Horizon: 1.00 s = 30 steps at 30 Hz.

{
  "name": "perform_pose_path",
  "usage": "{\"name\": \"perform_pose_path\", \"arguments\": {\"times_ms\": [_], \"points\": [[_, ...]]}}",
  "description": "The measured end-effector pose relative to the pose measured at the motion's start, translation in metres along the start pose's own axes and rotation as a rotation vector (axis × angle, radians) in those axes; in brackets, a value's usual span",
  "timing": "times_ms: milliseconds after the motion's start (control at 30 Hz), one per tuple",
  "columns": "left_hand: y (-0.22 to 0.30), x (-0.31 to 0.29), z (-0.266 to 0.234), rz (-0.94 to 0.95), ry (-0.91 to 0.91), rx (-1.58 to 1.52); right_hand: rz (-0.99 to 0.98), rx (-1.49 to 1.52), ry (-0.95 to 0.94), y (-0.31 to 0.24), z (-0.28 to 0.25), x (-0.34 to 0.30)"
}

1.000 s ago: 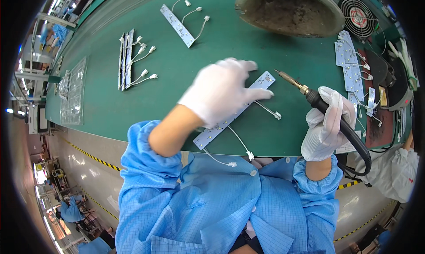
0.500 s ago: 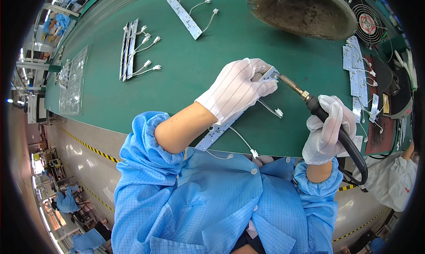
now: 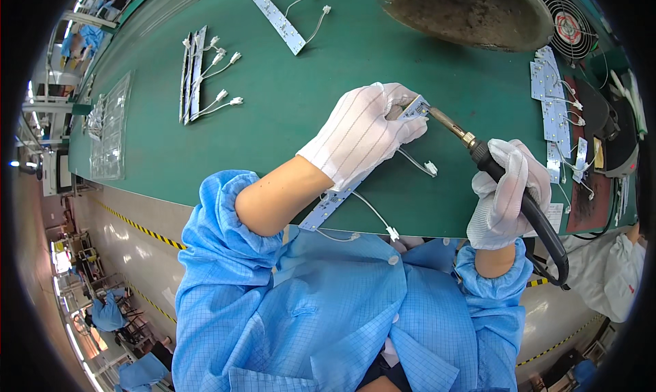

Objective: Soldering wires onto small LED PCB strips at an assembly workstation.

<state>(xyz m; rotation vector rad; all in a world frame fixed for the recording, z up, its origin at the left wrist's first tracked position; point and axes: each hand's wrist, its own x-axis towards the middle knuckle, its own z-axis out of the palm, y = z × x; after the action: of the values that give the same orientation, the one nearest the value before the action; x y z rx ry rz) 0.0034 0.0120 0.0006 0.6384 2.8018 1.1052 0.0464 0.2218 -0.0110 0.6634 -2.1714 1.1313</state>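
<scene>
My left hand [image 3: 365, 129], in a white striped glove, is closed on an LED circuit board strip [image 3: 331, 208]. The strip runs slantwise under the hand, and its far end shows between thumb and fingers. White leads with small plugs [image 3: 391, 233] hang from its side. My right hand [image 3: 509, 194], gloved too, is wrapped round the black handle of a soldering iron [image 3: 484, 157]. The iron's tip meets or almost meets the strip's far end, close to my left fingertips; whether it touches I cannot tell.
More strips lie on the green table [image 3: 273, 112]: one strip [image 3: 278, 21] at the far middle, a few strips [image 3: 195, 74] at left, a stack [image 3: 552, 105] at right. A fume hood [image 3: 465, 13] and a fan [image 3: 568, 29] stand far right. Clear plastic trays [image 3: 109, 129] lie left. Another person's sleeve [image 3: 601, 272] shows at right.
The whole view has shifted slightly. Both hands keep their grips, and the iron's tip stays at the strip's far end.
</scene>
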Motion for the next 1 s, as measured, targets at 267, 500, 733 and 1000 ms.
{"name": "perform_pose_path", "arguments": {"times_ms": [267,500,733,1000], "points": [[-0.012,-0.002,0.009,0.291,0.109,0.248,-0.063,-0.212,-0.004,0.008,-0.001,-0.006],[-0.008,0.000,0.007,0.170,0.092,0.049,-0.075,-0.111,0.014,0.009,0.002,-0.005],[-0.002,0.002,0.003,-0.063,0.023,-0.140,-0.131,-0.130,-0.013,0.008,0.001,-0.001],[-0.007,0.002,0.000,0.008,0.035,-0.080,-0.244,-0.380,0.034,0.008,-0.004,0.005]]}}
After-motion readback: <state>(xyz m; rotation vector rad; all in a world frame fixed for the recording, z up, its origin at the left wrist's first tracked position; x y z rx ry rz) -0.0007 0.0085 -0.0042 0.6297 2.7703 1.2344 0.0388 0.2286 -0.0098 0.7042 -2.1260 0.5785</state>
